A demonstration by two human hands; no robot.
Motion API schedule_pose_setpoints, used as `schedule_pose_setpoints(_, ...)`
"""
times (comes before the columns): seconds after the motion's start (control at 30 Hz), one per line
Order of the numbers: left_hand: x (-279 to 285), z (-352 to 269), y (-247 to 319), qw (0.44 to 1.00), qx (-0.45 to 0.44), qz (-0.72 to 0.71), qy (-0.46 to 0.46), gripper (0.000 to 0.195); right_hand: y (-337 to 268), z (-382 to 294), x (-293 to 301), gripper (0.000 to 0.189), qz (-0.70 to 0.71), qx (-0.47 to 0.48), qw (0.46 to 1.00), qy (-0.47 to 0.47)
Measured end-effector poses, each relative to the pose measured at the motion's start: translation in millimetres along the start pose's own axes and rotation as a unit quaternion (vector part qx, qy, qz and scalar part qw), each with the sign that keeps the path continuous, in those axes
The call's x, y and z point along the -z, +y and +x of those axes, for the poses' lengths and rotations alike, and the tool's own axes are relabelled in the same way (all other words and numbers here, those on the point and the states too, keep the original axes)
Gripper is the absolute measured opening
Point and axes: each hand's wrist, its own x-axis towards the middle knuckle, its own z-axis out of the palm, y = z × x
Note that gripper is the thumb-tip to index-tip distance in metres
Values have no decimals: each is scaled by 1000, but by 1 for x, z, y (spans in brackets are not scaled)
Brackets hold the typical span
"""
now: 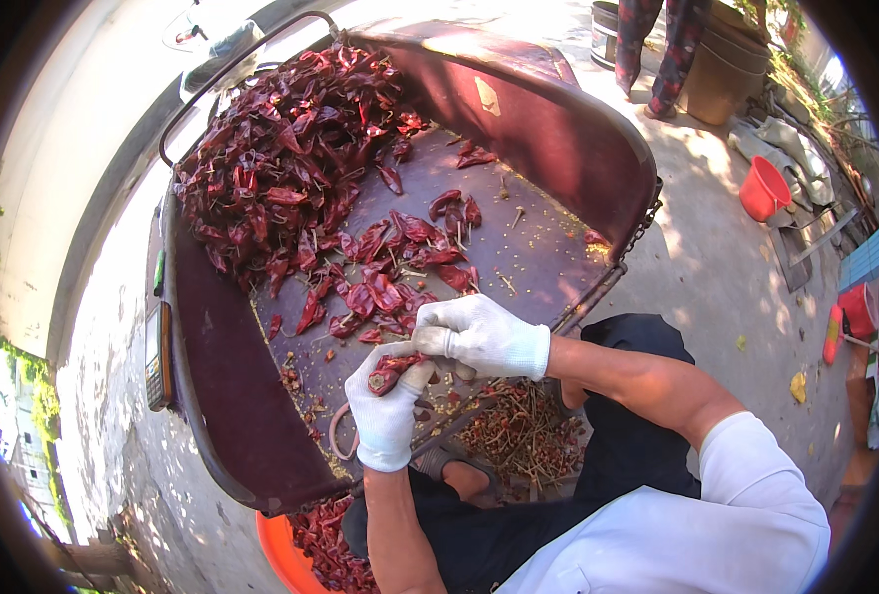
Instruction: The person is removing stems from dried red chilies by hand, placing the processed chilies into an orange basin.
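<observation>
A dried red chili pepper (386, 373) lies in my gloved left hand (389, 408), its fingers closed round it, with the cut or stemless end facing me. My right hand (476, 338), also in a white glove, touches the left at the fingertips; its fingers are bent, and whether it pinches something is hidden. Beyond both hands, loose dried chilies (384, 289) are scattered over the bed of a dark red metal cart (528, 215). A large heap of dried chilies (283, 163) fills the bed's far left corner. Yellow seeds and bits of stem dot the metal.
Below the cart's open edge, a pile of stems (525, 438) lies between my feet. An orange basin (280, 546) with chilies stands under the near left corner. A red bucket (765, 189) sits on the concrete to the right. Another person's legs (666, 59) are near a large brown container (721, 74).
</observation>
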Motion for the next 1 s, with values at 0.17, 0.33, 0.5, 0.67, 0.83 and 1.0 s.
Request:
schedule_pose_setpoints(0.17,-3,2,-8,999,-26,2,46,21,9,6,-6,27,230,-97,968,3)
schedule_pose_setpoints(0.33,-8,2,-13,994,-27,-2,107,18,15,16,-22,22,-160,216,940,209)
schedule_pose_setpoints(0.5,-16,-3,15,985,55,-114,120,22,16,35,-19,27,86,53,965,242)
schedule_pose_setpoints(0.67,9,-16,0,982,58,-144,110,32,-18,51,22,27,35,5,969,243)
schedule_pose_setpoints(0.83,8,-7,12,971,59,-193,130,39,41,64,-2,19,-466,184,847,177)
schedule_pose_setpoints(1.0,12,-9,8,978,66,-148,130,34,55,84,-11,14,-584,220,760,180)
